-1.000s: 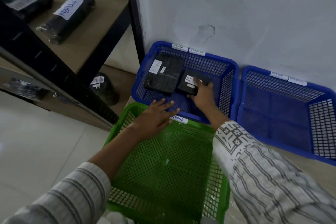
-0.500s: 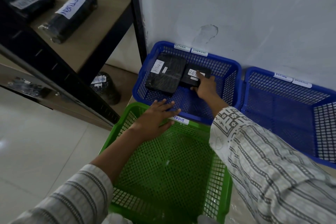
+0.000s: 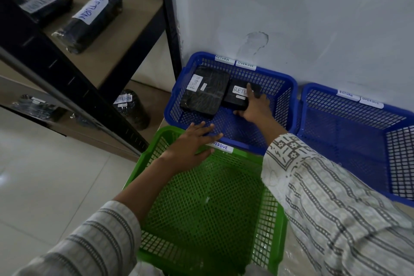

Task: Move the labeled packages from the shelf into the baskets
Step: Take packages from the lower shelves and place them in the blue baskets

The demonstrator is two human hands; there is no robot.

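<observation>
**Right hand (image 3: 255, 107) on small package (image 3: 235, 99) in blue basket (image 3: 276, 87)**
Its fingers lie straight across the top; the left hand (image 3: 192, 141), fingers spread, rests on the rim of the green basket (image 3: 201, 208).

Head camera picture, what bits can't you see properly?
All in the head view:
- Small package label: the right hand covers the word's end.
- Green basket label: the left hand covers its start.
- Far shelf package label: too blurred to read.
- Right blue basket: cut by the frame's edge.
</observation>
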